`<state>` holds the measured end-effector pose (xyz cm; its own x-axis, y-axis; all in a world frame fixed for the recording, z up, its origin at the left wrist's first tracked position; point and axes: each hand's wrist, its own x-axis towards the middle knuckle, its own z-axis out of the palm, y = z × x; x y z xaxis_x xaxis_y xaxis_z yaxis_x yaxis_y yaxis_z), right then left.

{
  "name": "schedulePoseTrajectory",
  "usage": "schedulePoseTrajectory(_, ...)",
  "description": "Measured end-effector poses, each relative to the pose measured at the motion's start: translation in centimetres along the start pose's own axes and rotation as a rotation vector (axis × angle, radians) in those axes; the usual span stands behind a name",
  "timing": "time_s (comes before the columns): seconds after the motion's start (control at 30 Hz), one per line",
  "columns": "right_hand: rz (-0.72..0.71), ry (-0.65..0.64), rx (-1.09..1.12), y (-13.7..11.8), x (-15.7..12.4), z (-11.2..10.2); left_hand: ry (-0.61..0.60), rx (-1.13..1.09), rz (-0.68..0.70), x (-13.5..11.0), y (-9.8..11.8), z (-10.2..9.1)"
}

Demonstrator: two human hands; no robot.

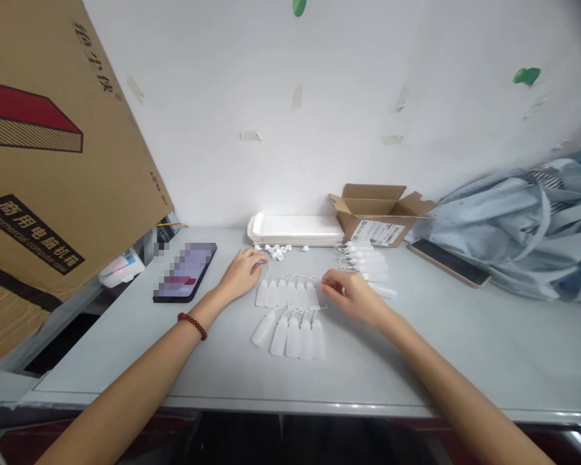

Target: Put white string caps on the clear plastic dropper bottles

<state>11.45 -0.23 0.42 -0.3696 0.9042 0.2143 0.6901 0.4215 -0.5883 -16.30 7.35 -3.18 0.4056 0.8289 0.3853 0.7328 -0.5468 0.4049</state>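
Two rows of small translucent squeeze bottles with thin bent spouts lie on the table: an upper row (290,295) and a lower row (297,337), whose leftmost bottle is tilted. My left hand (242,272) rests above the upper row's left end, fingers curled together; a faint clear shape shows at its fingertips, too indistinct to name. Just beyond those fingertips is a small heap of white caps (277,252). At the upper row's right end, my right hand (349,294) has its fingers bent in; what they hold, if anything, is hidden. More bottles (368,258) lie stacked behind it.
A white stack of flat packs (297,227) stands against the wall, beside an open cardboard box (377,216). A phone (186,274) lies at left, another phone (449,261) at right near a pale blue cloth bag (508,226). A large carton (68,174) leans at left.
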Motion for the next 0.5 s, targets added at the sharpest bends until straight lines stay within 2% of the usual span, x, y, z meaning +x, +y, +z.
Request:
schedulePoseTrajectory(0.1,-0.09,-0.055,-0.002,-0.49,-0.19,1.04,-0.014,0.001,-0.013,-0.08,0.16,-0.06)
schedulePoseTrajectory(0.3,-0.145,-0.114,0.049,-0.84,-0.45,0.84,-0.04,-0.014,0.011,-0.17,0.28,-0.3)
schedulePoseTrajectory(0.5,-0.128,-0.151,0.033,-0.67,-0.2,1.24,-0.02,-0.041,0.007,-0.15,0.25,-0.26)
